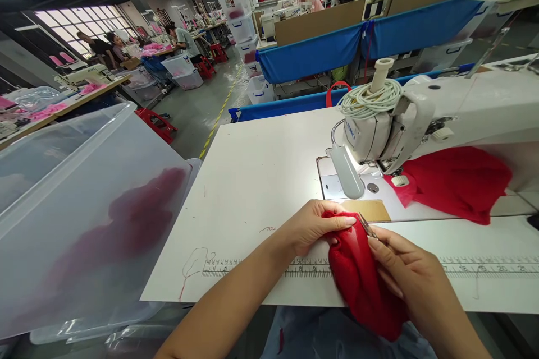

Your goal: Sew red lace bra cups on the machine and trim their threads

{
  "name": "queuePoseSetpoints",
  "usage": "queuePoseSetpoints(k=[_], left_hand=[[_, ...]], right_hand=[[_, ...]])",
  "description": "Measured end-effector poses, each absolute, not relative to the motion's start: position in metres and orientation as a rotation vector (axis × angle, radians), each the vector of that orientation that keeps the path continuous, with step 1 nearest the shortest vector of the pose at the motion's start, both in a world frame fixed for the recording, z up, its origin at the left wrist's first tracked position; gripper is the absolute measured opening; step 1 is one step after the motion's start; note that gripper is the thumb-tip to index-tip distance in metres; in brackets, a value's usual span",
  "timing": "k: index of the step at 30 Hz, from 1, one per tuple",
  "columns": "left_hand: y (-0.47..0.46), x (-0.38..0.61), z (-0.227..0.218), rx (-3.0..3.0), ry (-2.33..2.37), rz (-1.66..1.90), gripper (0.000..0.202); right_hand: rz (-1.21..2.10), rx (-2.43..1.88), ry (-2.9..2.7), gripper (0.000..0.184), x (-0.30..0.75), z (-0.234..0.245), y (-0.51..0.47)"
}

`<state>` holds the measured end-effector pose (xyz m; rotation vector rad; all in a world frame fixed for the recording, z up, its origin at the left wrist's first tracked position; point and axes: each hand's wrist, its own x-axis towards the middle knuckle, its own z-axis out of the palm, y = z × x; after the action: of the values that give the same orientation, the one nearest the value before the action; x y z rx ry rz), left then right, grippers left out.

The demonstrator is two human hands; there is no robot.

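A piece of red fabric (357, 269) hangs from my hands over the front edge of the white table. My left hand (314, 224) pinches its upper end between thumb and fingers. In my right hand (404, 261) is a small pair of thread snips (365, 225), its pointed metal tip close to the fabric's upper edge; the rest is hidden by my fingers. Just beyond my hands stands a white sewing machine (458, 106). Another red fabric piece (458, 179) lies on its bed, to the right of the needle area.
A printed ruler (471, 267) runs along the table's (252, 179) front edge, with loose threads nearby. A large translucent bin (92, 224) with reddish contents stands at the left. Blue cloth (311, 56) hangs behind the table. People and other sewing stations are farther off.
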<state>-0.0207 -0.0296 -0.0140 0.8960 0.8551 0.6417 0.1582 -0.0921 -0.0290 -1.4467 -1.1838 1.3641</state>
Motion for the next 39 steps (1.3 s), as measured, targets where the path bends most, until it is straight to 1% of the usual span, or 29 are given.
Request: queuePoseSetpoints(k=[1, 3, 5, 6, 8, 11, 13, 17, 20, 28, 39], left_hand=[[-0.03, -0.021, -0.014, 0.891, 0.847, 0.64, 0.038], [-0.03, -0.021, -0.015, 0.891, 0.831, 0.639, 0.039], [-0.03, -0.02, -0.014, 0.9, 0.825, 0.644, 0.038], [-0.03, -0.02, -0.014, 0.904, 0.829, 0.648, 0.037], [-0.03, -0.02, -0.013, 0.904, 0.845, 0.654, 0.035], [-0.03, -0.019, -0.011, 0.918, 0.871, 0.672, 0.031], [-0.03, -0.019, -0.01, 0.949, 0.878, 0.68, 0.031], [-0.03, -0.019, -0.008, 0.966, 0.886, 0.668, 0.029], [-0.03, -0.019, -0.009, 0.948, 0.89, 0.657, 0.029], [-0.03, -0.02, -0.008, 0.943, 0.87, 0.654, 0.027], [-0.03, -0.02, -0.01, 0.916, 0.879, 0.647, 0.028]], right_hand=[[1.528, -1.378, -1.049, 0.039, 0.157, -0.026, -0.091], [1.73, -1.252, -0.864, 0.045, 0.155, -0.021, -0.089], [1.795, -1.205, -0.817, 0.049, 0.154, -0.019, -0.088], [1.766, -1.232, -0.842, 0.047, 0.155, -0.019, -0.088], [1.55, -1.366, -1.011, 0.041, 0.157, -0.024, -0.088], [0.973, -1.566, -1.421, 0.033, 0.16, -0.033, -0.091], [0.691, -1.604, -1.61, 0.031, 0.16, -0.039, -0.094], [0.418, -1.602, -1.764, 0.032, 0.16, -0.045, -0.098], [0.314, -1.59, -1.826, 0.031, 0.16, -0.046, -0.099], [0.202, -1.549, -1.895, 0.028, 0.16, -0.048, -0.098], [0.198, -1.599, -1.855, 0.03, 0.157, -0.046, -0.101]])
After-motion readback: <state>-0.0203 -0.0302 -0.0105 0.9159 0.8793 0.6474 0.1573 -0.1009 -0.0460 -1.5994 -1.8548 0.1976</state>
